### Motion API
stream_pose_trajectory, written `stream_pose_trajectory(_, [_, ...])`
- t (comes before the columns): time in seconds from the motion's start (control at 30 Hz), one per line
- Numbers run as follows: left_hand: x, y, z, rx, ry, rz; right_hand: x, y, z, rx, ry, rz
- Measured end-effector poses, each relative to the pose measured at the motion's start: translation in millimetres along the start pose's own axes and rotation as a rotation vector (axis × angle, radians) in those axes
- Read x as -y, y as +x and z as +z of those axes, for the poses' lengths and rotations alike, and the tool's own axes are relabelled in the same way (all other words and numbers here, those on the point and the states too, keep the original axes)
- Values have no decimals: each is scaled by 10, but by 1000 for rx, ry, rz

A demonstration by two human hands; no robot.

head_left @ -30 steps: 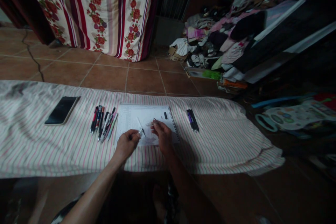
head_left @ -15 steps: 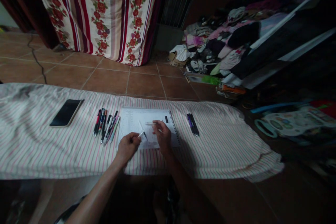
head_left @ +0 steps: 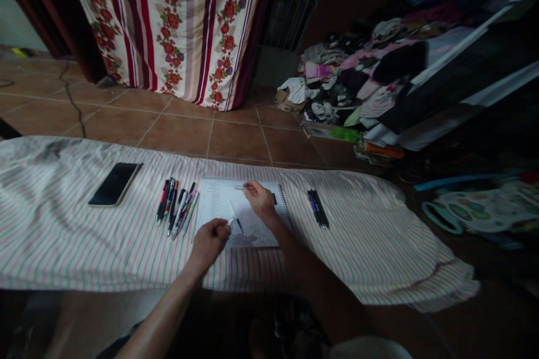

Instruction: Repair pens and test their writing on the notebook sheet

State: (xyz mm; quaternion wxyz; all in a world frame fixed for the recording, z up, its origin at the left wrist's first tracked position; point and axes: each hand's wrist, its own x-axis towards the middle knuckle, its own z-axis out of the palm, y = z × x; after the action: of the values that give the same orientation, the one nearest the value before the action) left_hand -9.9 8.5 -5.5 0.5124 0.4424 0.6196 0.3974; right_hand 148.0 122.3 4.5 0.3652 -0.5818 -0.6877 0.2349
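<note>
A spiral notebook [head_left: 214, 196] lies open under both hands. My left hand [head_left: 213, 237] is closed at its near left side, pinching a small clear pen part [head_left: 231, 221]. Over the upper middle of the page, my right hand [head_left: 260, 200] is closed with a slim pale pen piece [head_left: 240, 187] between its fingertips, pointing left. Between the hands, a thin pen refill [head_left: 236, 217], white and dark, rests aslant on the paper. A small black piece [head_left: 275, 198] at the page's right edge is partly covered by my right hand.
Several pens [head_left: 177, 207] lie bunched left of the notebook, with a phone [head_left: 114, 184] farther left. Right of it are a few dark and purple pens [head_left: 318, 208]. A striped cloth [head_left: 370, 235] covers the surface. Clothes [head_left: 353, 78] are heaped beyond, on the right.
My right hand has moved away from me and leftward over the page, carrying the slim piece. My left hand stays near the same spot. The view has shifted slightly.
</note>
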Motion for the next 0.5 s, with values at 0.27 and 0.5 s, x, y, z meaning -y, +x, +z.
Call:
stream_pose_trajectory(0.27, [39, 16, 11, -17, 22, 17, -37, 96, 84, 120, -285, -140])
stream_pose_trajectory(0.5, [42, 22, -8, -12, 29, -10, -44, 89, 99, 159, -477, -179])
